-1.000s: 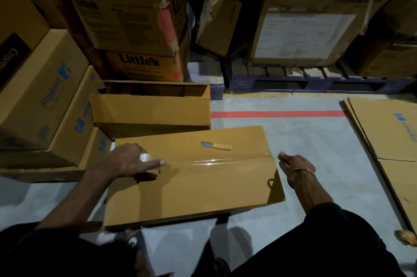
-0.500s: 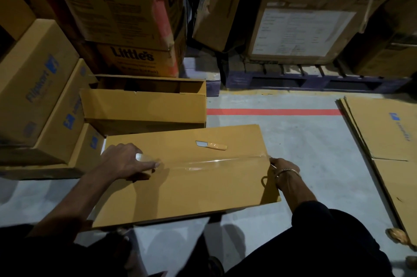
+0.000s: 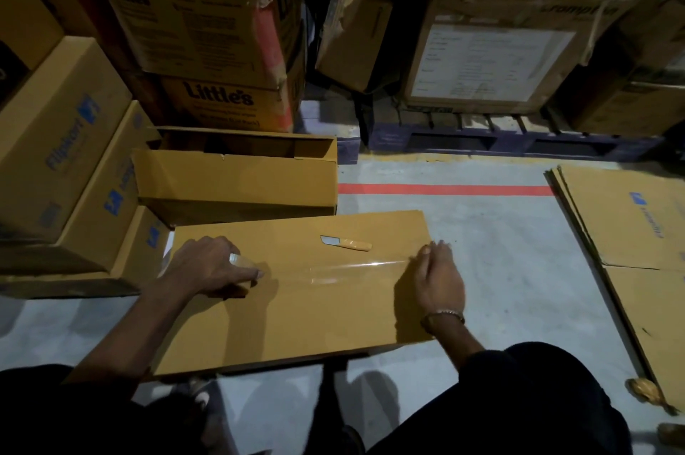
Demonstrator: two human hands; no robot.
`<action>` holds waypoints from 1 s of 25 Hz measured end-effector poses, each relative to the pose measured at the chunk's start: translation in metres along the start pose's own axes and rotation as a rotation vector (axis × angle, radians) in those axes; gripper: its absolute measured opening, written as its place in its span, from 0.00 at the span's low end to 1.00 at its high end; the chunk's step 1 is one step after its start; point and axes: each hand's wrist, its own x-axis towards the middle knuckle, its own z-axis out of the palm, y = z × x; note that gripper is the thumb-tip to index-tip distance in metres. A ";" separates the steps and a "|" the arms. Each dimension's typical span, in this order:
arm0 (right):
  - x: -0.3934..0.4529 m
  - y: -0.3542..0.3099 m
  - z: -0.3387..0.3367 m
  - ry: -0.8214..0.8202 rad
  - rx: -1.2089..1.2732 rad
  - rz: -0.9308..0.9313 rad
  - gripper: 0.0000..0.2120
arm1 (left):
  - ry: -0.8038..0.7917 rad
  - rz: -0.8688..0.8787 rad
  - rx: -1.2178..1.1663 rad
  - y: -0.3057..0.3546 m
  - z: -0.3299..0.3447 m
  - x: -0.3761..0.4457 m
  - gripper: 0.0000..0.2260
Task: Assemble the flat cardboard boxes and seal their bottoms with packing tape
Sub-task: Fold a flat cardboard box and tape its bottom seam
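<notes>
A brown cardboard box (image 3: 296,321) lies bottom-up on the floor in front of me. A strip of clear packing tape (image 3: 333,269) runs along its centre seam. My left hand (image 3: 211,267) rests on the left part of the seam, gripping the clear tape roll (image 3: 239,261). My right hand (image 3: 437,280) lies flat on the tape's right end at the box's edge, fingers together. A small orange-handled cutter (image 3: 346,242) lies on the box's far flap.
An open assembled box (image 3: 237,187) stands just behind. Taped boxes (image 3: 59,143) are stacked at the left. Flat cartons (image 3: 637,239) lie on the floor at the right. Printed cartons and a dark pallet (image 3: 500,139) line the back, beyond a red floor line (image 3: 444,190).
My right hand has come in from the floor beside the box and now presses the tape's right end. My left hand has stayed on the roll.
</notes>
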 end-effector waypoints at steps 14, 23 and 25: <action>-0.095 -0.071 0.068 -0.374 -0.427 -0.484 0.48 | 0.048 0.018 0.011 0.014 0.005 0.001 0.28; -0.115 -0.093 0.094 -0.398 -0.393 -0.591 0.48 | -0.236 0.090 -0.235 -0.003 -0.012 -0.006 0.17; -0.117 -0.097 0.093 -0.421 -0.392 -0.581 0.50 | -0.324 0.141 -0.349 -0.015 -0.022 -0.006 0.14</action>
